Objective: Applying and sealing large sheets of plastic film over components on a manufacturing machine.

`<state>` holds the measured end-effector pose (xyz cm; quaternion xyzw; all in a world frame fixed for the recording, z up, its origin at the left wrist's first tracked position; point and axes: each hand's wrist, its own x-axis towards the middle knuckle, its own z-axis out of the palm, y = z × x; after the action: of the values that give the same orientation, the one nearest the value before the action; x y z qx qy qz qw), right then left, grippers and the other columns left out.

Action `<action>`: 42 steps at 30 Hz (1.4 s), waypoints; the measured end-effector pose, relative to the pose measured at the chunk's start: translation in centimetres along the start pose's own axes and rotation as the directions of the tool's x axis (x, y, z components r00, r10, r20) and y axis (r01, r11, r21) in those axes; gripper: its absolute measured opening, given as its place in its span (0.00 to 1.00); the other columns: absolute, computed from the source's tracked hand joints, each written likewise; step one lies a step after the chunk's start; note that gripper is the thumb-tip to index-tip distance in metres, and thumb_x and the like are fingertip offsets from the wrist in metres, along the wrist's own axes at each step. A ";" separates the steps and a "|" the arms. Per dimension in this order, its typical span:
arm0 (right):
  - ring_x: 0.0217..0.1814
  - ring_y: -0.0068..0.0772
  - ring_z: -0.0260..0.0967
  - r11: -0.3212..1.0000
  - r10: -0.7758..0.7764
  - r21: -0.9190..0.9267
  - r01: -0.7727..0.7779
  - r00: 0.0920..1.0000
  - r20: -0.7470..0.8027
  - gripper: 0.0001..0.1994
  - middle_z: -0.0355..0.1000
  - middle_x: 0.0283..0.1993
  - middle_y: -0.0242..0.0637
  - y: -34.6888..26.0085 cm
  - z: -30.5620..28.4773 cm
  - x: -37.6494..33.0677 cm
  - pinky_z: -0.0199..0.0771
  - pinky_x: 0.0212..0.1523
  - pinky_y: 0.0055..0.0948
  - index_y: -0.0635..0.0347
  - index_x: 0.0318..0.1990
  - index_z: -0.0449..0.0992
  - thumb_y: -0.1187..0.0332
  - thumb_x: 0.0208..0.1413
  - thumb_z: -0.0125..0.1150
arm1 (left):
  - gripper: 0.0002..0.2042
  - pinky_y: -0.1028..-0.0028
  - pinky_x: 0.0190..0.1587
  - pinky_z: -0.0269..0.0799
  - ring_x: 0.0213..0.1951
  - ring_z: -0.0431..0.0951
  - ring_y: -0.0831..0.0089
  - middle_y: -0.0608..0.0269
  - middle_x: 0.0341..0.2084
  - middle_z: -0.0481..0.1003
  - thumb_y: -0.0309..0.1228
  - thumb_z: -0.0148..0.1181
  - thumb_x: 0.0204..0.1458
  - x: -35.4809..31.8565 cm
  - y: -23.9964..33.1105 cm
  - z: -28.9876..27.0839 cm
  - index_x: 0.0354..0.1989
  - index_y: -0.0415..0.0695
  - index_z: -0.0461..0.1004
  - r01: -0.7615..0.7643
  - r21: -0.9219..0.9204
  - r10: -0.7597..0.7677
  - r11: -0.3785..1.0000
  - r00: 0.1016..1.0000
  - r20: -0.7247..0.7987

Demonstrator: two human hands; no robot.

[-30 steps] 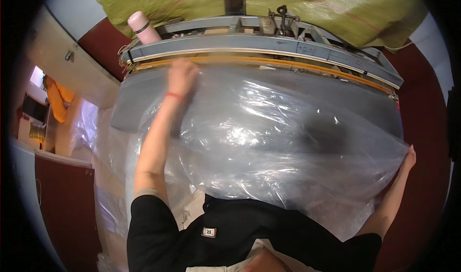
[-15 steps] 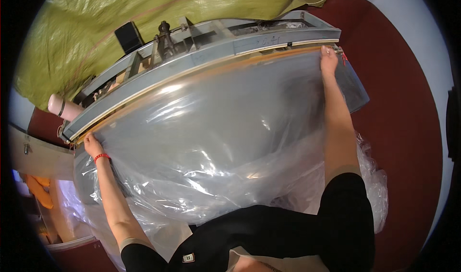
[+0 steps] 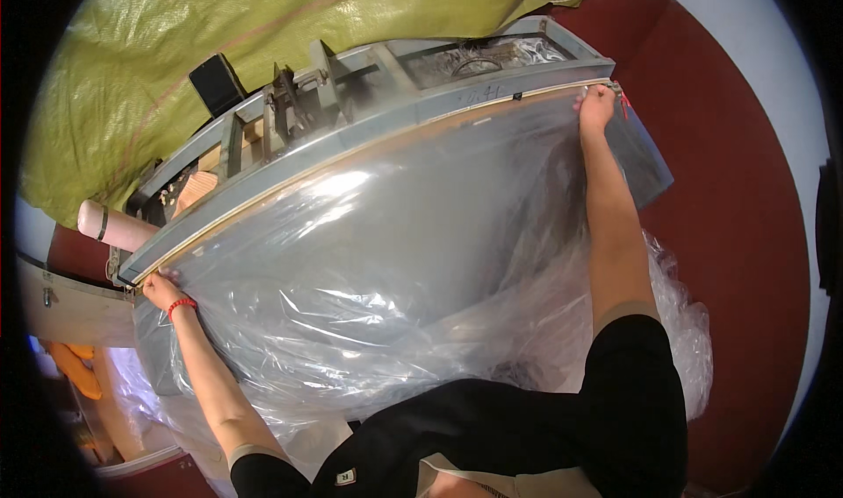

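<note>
A wide sheet of clear plastic film (image 3: pixel 386 252) stretches between my two hands, its far edge lying along the pale strip of a long grey metal beam (image 3: pixel 351 138). At the beam's left end, my left hand (image 3: pixel 162 290), with a red bead bracelet (image 3: pixel 182 305) on the wrist, is closed on the film's corner. Up at the right end, my right hand (image 3: pixel 597 107) pinches the other corner close to the strip. The fingertips of both hands are partly hidden. Loose film gathers in shiny folds toward my body.
Behind the beam is an open metal frame (image 3: pixel 386 72) with a dark mechanism (image 3: pixel 290 103). A black phone (image 3: pixel 217 85) and a pink bottle (image 3: pixel 114 226) rest by it. A yellow-green woven sheet (image 3: pixel 351 15) covers the back. Dark red floor (image 3: pixel 720 234) shows at right.
The dark gap and orange strip below the beam have narrowed. My left hand has come slightly lower and left, and my right hand slightly left; both still grip the film. The view has shifted a little.
</note>
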<state>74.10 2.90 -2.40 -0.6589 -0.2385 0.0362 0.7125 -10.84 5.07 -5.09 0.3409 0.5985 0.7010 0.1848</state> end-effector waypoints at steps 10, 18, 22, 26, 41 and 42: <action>0.20 0.24 0.66 1.000 0.002 0.014 -0.006 0.968 0.250 0.14 0.68 0.20 0.36 -1.2 -2.1 -0.5 0.66 0.24 0.24 0.65 0.26 0.70 0.62 0.53 0.49 | 0.05 0.83 0.21 0.63 0.18 0.67 0.79 0.66 0.19 0.68 0.29 0.47 0.49 -0.2 0.7 -1.0 0.26 0.42 0.66 0.025 -0.004 -0.025 1.000 0.990 0.136; 0.35 0.40 0.71 0.617 -0.612 -0.660 0.429 0.788 -0.059 0.12 0.73 0.31 0.43 -5.6 -11.5 -1.4 0.68 0.38 0.34 0.62 0.30 0.77 0.63 0.47 0.54 | 0.03 0.84 0.30 0.62 0.28 0.66 0.83 0.71 0.25 0.67 0.25 0.49 0.49 -9.5 11.0 -3.3 0.31 0.43 0.68 -0.209 0.160 0.107 0.965 0.866 0.488; 0.46 0.40 0.65 0.504 -0.780 -0.611 0.610 0.626 -0.018 0.15 0.69 0.43 0.44 -12.3 -9.3 -5.4 0.62 0.47 0.33 0.61 0.41 0.72 0.62 0.49 0.53 | 0.03 0.81 0.34 0.64 0.30 0.68 0.81 0.69 0.26 0.69 0.25 0.49 0.49 -14.5 16.5 -2.2 0.32 0.42 0.67 -0.093 -0.076 0.120 0.993 0.783 0.610; 0.44 0.28 0.64 0.766 -0.571 0.070 0.640 0.626 0.531 0.12 0.67 0.44 0.36 -22.8 2.4 -23.6 0.61 0.47 0.25 0.58 0.43 0.71 0.67 0.51 0.53 | 0.03 0.82 0.37 0.64 0.31 0.69 0.82 0.69 0.26 0.70 0.22 0.50 0.48 -16.9 19.4 -5.1 0.32 0.41 0.67 -0.033 -0.148 0.119 0.988 0.775 0.620; 0.26 0.15 0.61 0.968 -0.191 0.172 0.185 0.093 0.977 0.07 0.67 0.22 0.25 -20.1 6.8 -36.0 0.62 0.29 0.16 0.60 0.25 0.74 0.67 0.43 0.61 | 0.06 0.76 0.36 0.66 0.29 0.70 0.76 0.61 0.25 0.72 0.26 0.51 0.48 -19.8 19.1 -16.2 0.31 0.37 0.71 -0.355 0.407 -0.243 0.841 0.424 0.872; 0.27 0.18 0.64 0.947 -0.181 0.106 0.304 0.233 0.955 0.08 0.70 0.24 0.29 -18.4 5.3 -32.0 0.64 0.31 0.19 0.60 0.26 0.75 0.65 0.43 0.61 | 0.05 0.76 0.35 0.66 0.29 0.71 0.75 0.61 0.24 0.72 0.26 0.51 0.48 -20.6 17.6 -16.7 0.30 0.38 0.71 -0.363 0.390 -0.243 0.846 0.389 0.889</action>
<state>38.92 -6.33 5.95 -0.4940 -0.7180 0.3009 0.3872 -5.49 -24.43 5.77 0.7283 0.5486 0.2062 0.3551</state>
